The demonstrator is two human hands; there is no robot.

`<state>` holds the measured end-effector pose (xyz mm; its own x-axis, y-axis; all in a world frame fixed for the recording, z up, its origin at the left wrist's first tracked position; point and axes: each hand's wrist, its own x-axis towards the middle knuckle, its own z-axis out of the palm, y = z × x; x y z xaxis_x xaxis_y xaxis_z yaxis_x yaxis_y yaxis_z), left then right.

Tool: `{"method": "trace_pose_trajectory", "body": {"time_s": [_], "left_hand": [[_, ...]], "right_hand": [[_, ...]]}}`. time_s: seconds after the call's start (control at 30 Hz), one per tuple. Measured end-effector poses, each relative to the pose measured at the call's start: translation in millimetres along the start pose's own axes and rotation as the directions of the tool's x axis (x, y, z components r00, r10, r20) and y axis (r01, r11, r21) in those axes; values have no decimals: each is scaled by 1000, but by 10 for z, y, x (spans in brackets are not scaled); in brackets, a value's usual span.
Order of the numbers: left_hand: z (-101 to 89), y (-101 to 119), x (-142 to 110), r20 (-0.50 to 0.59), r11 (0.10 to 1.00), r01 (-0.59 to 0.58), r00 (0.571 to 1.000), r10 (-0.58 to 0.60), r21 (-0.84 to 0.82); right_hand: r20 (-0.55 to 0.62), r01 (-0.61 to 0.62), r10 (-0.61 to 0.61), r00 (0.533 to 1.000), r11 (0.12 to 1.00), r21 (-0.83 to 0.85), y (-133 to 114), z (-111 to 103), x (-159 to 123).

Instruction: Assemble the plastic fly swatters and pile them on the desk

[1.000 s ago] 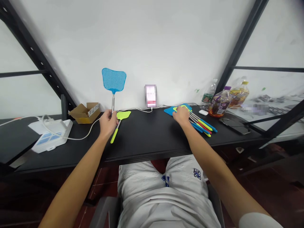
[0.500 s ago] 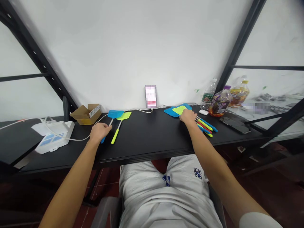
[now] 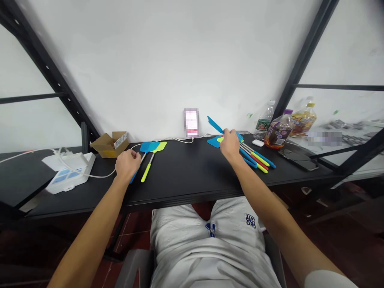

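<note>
My right hand [image 3: 230, 145] grips a blue fly swatter [image 3: 215, 124], whose head tilts up off the table toward the wall. Beneath and beside that hand lies a pile of fly swatters [image 3: 255, 155] with blue, yellow-green and red handles and metal rods; my hand covers part of it. On the left, another blue fly swatter [image 3: 147, 147] lies overlapping a yellow-green fly swatter [image 3: 147, 172]. My left hand [image 3: 127, 165] is curled closed just beside the blue one's rod and hides part of its handle. Nothing shows between its fingers.
An open cardboard box [image 3: 110, 146] and a white case [image 3: 70, 174] with a cable stand on the left. A phone [image 3: 191, 122] leans on the wall. To the right are an earbud case [image 3: 258, 143], bottles [image 3: 278, 130] and a dark phone [image 3: 298, 159] on the black table [image 3: 186, 172].
My right hand has lifted a blue fly swatter from the pile and moved slightly left. My left hand has let go of the blue fly swatter on the left, which lies slightly further right.
</note>
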<state>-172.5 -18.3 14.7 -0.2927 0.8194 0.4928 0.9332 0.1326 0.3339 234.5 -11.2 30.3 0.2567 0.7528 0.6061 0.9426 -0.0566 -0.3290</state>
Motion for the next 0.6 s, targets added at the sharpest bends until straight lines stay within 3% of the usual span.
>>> {"method": "trace_pose_trajectory", "body": {"time_s": [0.07, 0.17, 0.23, 0.3, 0.37, 0.47, 0.53, 0.6], "left_hand": [[-27, 212, -81, -101, 987, -148, 985, 142, -56], [-8, 647, -206, -110, 916, -378, 924, 365, -133], [56, 982, -288, -51, 829, -520, 852, 522, -205], [159, 1302, -367, -23, 715, -630, 755, 655, -305], [292, 1559, -439, -56, 617, -685, 686, 726, -388], [494, 1762, -535, -55, 571, -701, 650, 758, -426], [592, 1777, -590, -11, 568, -689, 640, 768, -450], [643, 1735, -630, 39, 560, -685, 617, 786, -465]], "right_hand": [[-112, 137, -123, 986, 983, 124, -143, -30, -62], [-234, 363, -303, 924, 888, 283, -306, -16, -193], [-266, 448, -367, 892, 799, 401, -372, 30, -285], [-300, 437, -320, 899, 710, 551, -412, 93, -345], [-289, 352, -202, 936, 589, 728, -429, 162, -345], [-102, 84, 37, 994, 334, 939, -408, 263, -235], [107, -132, 125, 986, 211, 969, -365, 324, -136], [311, -343, 182, 933, 184, 921, -313, 377, -67]]}}
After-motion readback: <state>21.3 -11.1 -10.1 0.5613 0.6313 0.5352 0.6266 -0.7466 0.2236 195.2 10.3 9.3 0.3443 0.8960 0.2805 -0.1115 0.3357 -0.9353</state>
